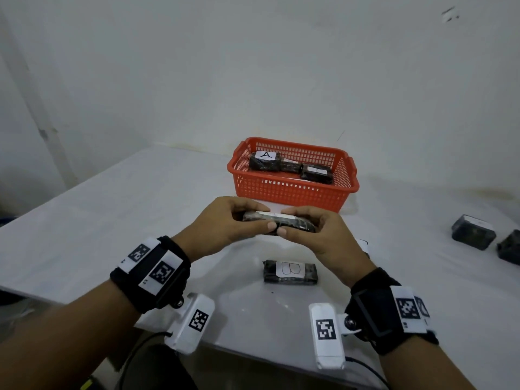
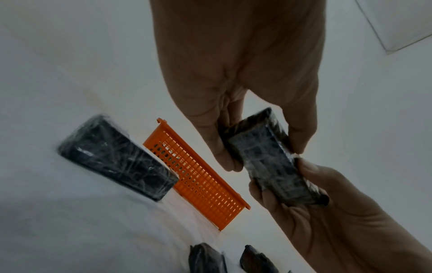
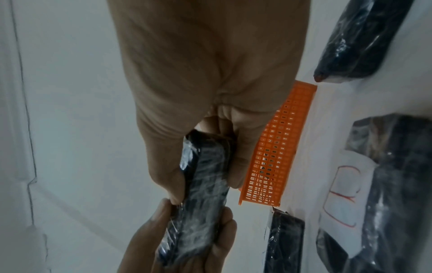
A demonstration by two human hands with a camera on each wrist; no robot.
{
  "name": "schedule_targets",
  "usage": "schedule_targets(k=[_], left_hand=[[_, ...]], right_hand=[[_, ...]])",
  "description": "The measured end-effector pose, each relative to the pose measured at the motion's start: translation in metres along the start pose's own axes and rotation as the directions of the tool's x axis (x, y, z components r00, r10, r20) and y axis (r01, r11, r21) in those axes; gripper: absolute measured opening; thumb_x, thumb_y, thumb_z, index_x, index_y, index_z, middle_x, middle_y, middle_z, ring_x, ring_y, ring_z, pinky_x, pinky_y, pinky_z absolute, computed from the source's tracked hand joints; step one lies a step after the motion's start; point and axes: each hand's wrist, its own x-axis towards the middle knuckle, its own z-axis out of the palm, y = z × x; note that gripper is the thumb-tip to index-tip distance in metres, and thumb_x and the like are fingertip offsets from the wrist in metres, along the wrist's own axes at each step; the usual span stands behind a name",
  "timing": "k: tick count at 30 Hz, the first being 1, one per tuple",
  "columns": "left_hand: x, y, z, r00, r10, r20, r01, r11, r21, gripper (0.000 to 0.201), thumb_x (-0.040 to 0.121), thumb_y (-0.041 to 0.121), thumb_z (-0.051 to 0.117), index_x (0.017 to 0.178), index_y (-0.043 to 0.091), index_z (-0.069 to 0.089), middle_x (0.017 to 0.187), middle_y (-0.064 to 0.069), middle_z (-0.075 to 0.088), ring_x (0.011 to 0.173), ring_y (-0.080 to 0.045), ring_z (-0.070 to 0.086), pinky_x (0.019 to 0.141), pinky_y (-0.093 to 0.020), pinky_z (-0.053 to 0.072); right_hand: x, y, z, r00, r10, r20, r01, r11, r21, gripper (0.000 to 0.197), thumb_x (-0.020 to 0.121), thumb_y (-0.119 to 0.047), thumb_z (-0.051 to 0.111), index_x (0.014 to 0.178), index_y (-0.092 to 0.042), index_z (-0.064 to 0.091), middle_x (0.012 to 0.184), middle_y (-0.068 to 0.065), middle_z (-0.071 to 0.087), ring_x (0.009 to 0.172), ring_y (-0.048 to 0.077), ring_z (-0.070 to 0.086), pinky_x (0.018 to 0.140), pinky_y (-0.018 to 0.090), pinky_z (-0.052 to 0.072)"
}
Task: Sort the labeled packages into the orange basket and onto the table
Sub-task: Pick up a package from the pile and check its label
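Hands hold one pack (image 1: pixel 277 222) up over the table (image 1: pixel 84 220), just in front of the basket (image 1: pixel 292 190). The left hand (image 1: pixel 225 223) pinches one end and the right hand (image 1: pixel 320 235) pinches the other. Its label (image 1: pixel 268 213) faces away, so I cannot read it. A wrong guess could put it in the wrong spot. The wrap looks shiny and may slip from the fingertips. It could then drop on the B pack (image 1: pixel 290 271) below.
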Motion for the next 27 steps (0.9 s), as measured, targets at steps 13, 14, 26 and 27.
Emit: schedule_targets(k=[13,14,26,27], left_hand=[[-0.002,0.0,0.002,0.999,0.046,0.029,-0.043,0.993,-0.112,0.057,0.074,0.012,0.089,0.127,0.016,0.069,0.116,0.003,0.078,0.109,-0.012,0.074,0.094,-0.023,0.058],[-0.002,0.0,0.002,0.999,0.045,0.031,-0.041,0.993,-0.115,0.056,0.075,0.012,0.089,0.127,0.017,0.069,0.117,0.003,0.078,0.109,-0.012,0.074,0.095,-0.024,0.058],[-0.001,-0.004,0.002,0.998,0.054,0.038,-0.052,0.997,-0.061,0.049,0.077,0.008,0.088,0.123,0.016,0.071,0.113,0.001,0.078,0.107,-0.013,0.074,0.095,-0.027,0.059],[-0.001,-0.004,0.003,0.998,0.058,0.032,-0.056,0.997,-0.051,0.048,0.077,0.006,0.088,0.122,0.015,0.071,0.112,0.001,0.079,0.107,-0.013,0.074,0.094,-0.028,0.059]], right_hand=[[-0.011,-0.002,-0.017,1.0,0.004,0.001,-0.004,0.995,0.098,0.049,0.075,-0.007,0.087,0.122,-0.009,0.072,0.117,0.002,0.079,0.112,0.016,0.075,0.099,0.03,0.059],[-0.011,-0.002,-0.018,1.0,0.007,-0.001,-0.007,0.995,0.097,0.047,0.077,-0.004,0.087,0.121,-0.008,0.072,0.117,0.003,0.08,0.112,0.017,0.075,0.1,0.03,0.059],[-0.01,0.001,-0.018,0.999,-0.013,-0.031,0.015,0.996,0.087,0.055,0.071,-0.01,0.089,0.122,-0.005,0.072,0.118,0.008,0.079,0.113,0.021,0.075,0.102,0.037,0.059],[-0.011,0.001,-0.018,1.0,-0.002,-0.021,0.004,0.996,0.089,0.056,0.07,-0.009,0.089,0.123,-0.006,0.071,0.118,0.008,0.079,0.113,0.021,0.075,0.101,0.037,0.059]])
